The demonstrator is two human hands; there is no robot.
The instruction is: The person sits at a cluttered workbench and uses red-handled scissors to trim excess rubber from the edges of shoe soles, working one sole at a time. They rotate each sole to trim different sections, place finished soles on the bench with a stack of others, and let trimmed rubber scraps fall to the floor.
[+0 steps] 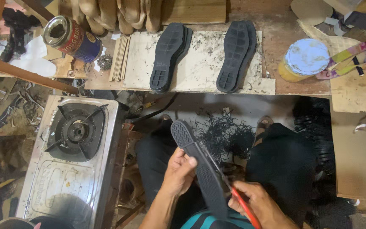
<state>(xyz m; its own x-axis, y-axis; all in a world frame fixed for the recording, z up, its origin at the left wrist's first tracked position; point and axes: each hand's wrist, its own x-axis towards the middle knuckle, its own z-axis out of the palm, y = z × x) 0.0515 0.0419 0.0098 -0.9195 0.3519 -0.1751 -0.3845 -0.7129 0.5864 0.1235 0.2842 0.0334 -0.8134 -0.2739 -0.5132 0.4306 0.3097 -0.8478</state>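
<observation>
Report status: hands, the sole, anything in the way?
Left hand grips black rubber shoe sole. Right hand holds red-handled cutting tool at its edge. Black trimmings pile below; nothing blocking.

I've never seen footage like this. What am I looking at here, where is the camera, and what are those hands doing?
There is no machine here. The single picture comes from a camera worn on a person's head, looking down at their own lap and hands.

The left hand holds a black rubber shoe sole by its edge. The right hand holds a red-handled cutting tool against the sole's rim; its blade is hard to make out. Below lies a pile of thin black shavings.

Ahead is a worn wooden workbench. On it lie two more black soles side by side on a pale board, an open tin can on its side to the left, and a yellow tub with a pale blue lid to the right. At lower left stands a metal gas stove.
</observation>
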